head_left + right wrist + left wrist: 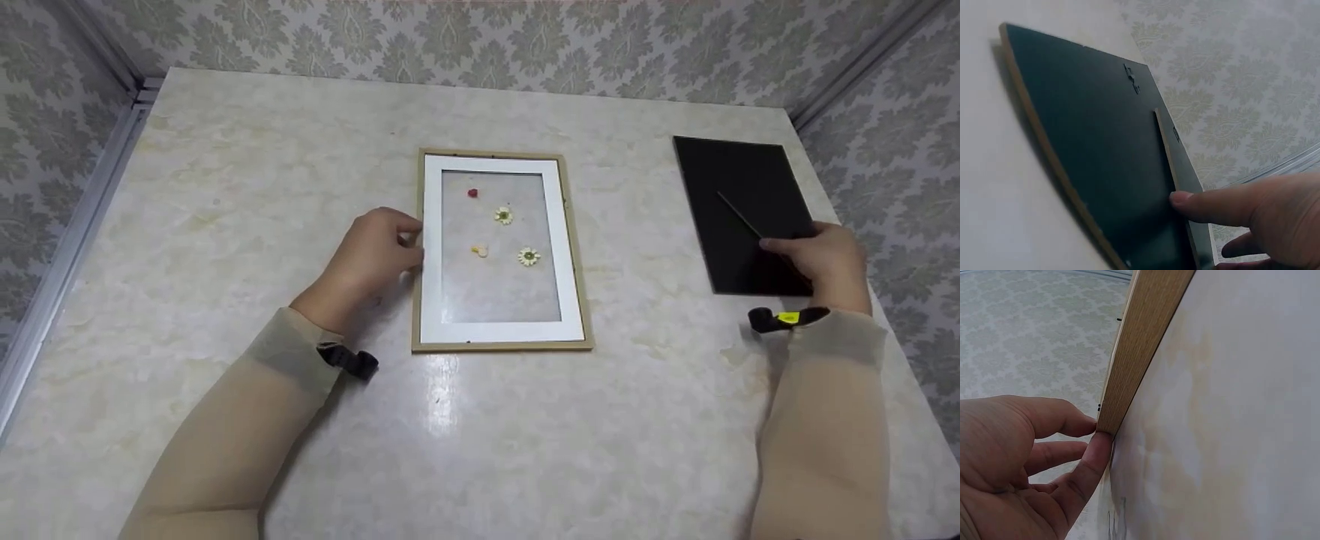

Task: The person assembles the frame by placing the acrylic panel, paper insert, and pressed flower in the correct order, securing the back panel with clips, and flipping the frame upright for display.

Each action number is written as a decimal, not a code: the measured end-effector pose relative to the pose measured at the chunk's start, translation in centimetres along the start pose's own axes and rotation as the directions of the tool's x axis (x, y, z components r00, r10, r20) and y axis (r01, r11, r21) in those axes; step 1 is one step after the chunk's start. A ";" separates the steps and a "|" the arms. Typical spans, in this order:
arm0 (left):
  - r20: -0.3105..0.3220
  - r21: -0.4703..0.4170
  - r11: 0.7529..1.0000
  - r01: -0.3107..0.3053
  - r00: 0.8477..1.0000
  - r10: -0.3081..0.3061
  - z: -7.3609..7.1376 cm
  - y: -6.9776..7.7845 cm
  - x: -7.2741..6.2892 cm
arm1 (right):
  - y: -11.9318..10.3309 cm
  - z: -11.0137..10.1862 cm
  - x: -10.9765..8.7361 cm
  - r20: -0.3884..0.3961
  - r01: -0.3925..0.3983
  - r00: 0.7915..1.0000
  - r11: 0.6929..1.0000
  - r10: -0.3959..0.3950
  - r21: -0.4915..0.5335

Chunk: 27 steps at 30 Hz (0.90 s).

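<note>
A picture frame (pixel 501 347) with a wood-coloured rim and white mat lies flat on the table. Several dried flowers are spread within its clear window, among them a white daisy-like one (pixel 529 256) and a small red one (pixel 472 193). My left hand (pixel 371 251) holds the frame's left edge between thumb and fingers, seen close in the left wrist view at the wooden side (pixel 1140 343). On the right, my right hand (pixel 832 262) grips the black backing board (pixel 739 169) by its right edge. Its thumb rests against the thin stand leg (pixel 1165 140); the other fingers are partly hidden.
The pale marbled table (pixel 285 150) carries both pieces, with a strip of tabletop between them. Patterned wallpaper (pixel 450 45) rises behind the table and along both sides. Small metal hardware (pixel 1131 77) sits on the backing board.
</note>
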<state>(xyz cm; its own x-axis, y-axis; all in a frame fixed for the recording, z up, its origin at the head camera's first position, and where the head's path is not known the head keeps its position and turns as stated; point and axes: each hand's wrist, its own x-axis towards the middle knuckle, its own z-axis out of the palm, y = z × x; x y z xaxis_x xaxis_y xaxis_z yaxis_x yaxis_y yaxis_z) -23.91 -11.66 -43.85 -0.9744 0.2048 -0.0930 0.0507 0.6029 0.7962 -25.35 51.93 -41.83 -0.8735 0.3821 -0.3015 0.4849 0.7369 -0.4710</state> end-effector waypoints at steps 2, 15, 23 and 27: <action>-0.003 -0.006 1.000 -0.002 1.000 0.002 0.0 0.1 0.1 | 0.2 0.1 0.1 -0.010 -0.004 1.000 1.000 0.004 0.018; 0.007 -0.004 1.000 0.029 1.000 -0.029 0.1 0.0 0.2 | -0.7 1.4 1.1 -0.113 0.050 0.993 0.995 -0.040 0.084; 0.025 -0.010 0.999 0.036 0.999 -0.035 0.0 0.0 0.0 | -2.3 1.1 0.2 -0.103 0.060 0.994 0.985 -0.044 0.159; 0.024 -0.005 1.000 0.019 1.000 -0.019 0.0 -0.1 0.0 | -2.6 1.0 -0.1 -0.035 0.016 0.999 0.972 -0.008 0.235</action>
<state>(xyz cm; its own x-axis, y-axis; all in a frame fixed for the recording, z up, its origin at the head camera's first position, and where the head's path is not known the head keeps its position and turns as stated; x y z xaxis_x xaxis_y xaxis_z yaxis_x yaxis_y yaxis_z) -23.94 -11.72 -43.92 -0.9695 0.2122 -0.1223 0.0314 0.6029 0.7972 -26.49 49.40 -41.39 -0.8782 0.3960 -0.2684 0.4674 0.5909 -0.6576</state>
